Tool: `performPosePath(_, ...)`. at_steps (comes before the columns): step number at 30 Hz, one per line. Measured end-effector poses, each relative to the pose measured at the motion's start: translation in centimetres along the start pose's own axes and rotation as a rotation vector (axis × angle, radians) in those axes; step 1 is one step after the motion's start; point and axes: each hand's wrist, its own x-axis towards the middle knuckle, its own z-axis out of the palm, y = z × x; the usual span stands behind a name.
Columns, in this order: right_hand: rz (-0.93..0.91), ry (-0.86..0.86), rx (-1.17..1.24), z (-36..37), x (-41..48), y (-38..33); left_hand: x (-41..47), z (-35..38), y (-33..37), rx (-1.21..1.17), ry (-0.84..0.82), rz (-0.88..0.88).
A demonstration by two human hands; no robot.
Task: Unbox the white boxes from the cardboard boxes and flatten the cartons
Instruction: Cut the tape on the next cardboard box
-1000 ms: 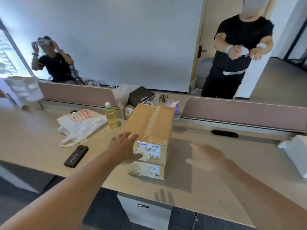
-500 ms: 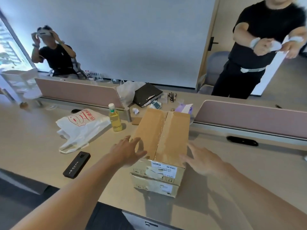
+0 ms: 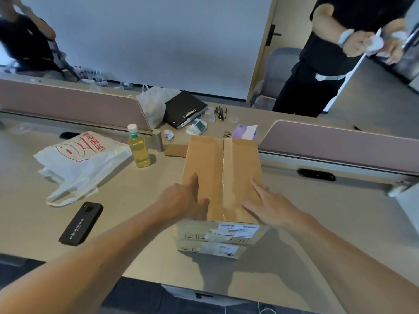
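Two brown cardboard boxes are stacked on the desk in front of me. The upper cardboard box (image 3: 221,168) is sealed along its middle with clear tape and carries a white label on its near face. The lower cardboard box (image 3: 210,248) shows only its near face. My left hand (image 3: 183,198) rests on the top's left half, fingers straight. My right hand (image 3: 268,203) lies flat on the right half, fingers spread. No white boxes are visible.
On the desk (image 3: 127,234) lie a black phone (image 3: 81,223), a white plastic bag (image 3: 79,164) and a bottle of yellow liquid (image 3: 137,147). Pink dividers (image 3: 335,148) stand behind. A black folder (image 3: 184,108) and clutter lie beyond. A person in black (image 3: 328,55) stands at right.
My head has moved in over the boxes. My right hand came from the air beside the box onto its top. My left hand slid from the near left corner further onto the top.
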Motion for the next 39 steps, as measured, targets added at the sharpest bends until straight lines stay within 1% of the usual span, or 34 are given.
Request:
performPosePath(4,0.032,-0.034,-0.035,-0.8,1.3,0.1,-2.0,0.9,1.3,-0.125,-0.136,0.014)
performPosePath(6,0.051,-0.035,-0.078,-1.6,1.9,0.2,-2.3,0.6,1.7,-0.12,-0.161,0.01)
performPosePath(7,0.063,-0.031,-0.095,-1.9,2.0,0.3,-1.9,-0.1,1.8,-0.049,-0.116,0.025)
performPosePath(9,0.083,-0.003,-0.117,-2.1,1.8,0.3,0.3,-1.9,1.8,0.179,0.054,0.108)
performPosePath(10,0.093,0.014,-0.102,-2.1,1.3,0.1,1.7,-3.0,1.7,0.224,0.134,0.148)
performPosePath(11,0.101,0.03,-0.067,-1.8,0.6,0.0,3.1,-4.0,1.6,0.213,0.191,0.179)
performPosePath(13,0.114,0.048,-0.017,-1.0,-1.0,-0.4,5.9,-5.4,1.3,0.114,0.228,0.198)
performPosePath(15,0.139,0.054,-0.014,0.3,-2.6,-0.3,8.1,-6.1,1.0,0.071,0.159,0.19)
performPosePath(17,0.186,0.071,0.026,1.6,-3.7,0.1,9.9,-6.1,1.2,0.158,0.062,0.181)
performPosePath(19,0.232,0.066,0.09,2.4,-4.1,0.6,11.3,-6.0,1.8,0.264,0.007,0.193)
performPosePath(22,0.231,0.058,0.2,2.8,-4.0,0.8,12.0,-5.4,2.6,0.275,-0.069,0.21)
performPosePath(25,0.191,0.096,0.168,2.7,-3.2,0.3,11.9,-5.2,2.4,0.29,-0.073,0.155)
performPosePath(28,0.201,0.111,0.136,2.8,-2.4,-0.2,11.1,-5.8,2.0,0.334,-0.05,0.129)
performPosePath(32,0.203,0.133,0.238,2.5,-1.8,0.3,9.6,-6.7,1.2,0.384,-0.036,0.086)
performPosePath(34,0.181,0.226,0.283,2.0,-1.5,0.8,9.1,-6.5,0.0,0.394,-0.016,0.075)
performPosePath(36,0.161,0.336,0.279,1.6,-1.1,1.3,8.1,-6.4,-1.2,0.441,-0.025,0.075)
performPosePath(37,0.166,0.348,0.279,1.6,-0.9,1.3,7.8,-6.3,-1.9,0.474,-0.024,0.065)
performPosePath(39,0.194,0.304,0.311,2.0,-0.7,1.0,7.1,-6.0,-2.7,0.504,0.01,0.025)
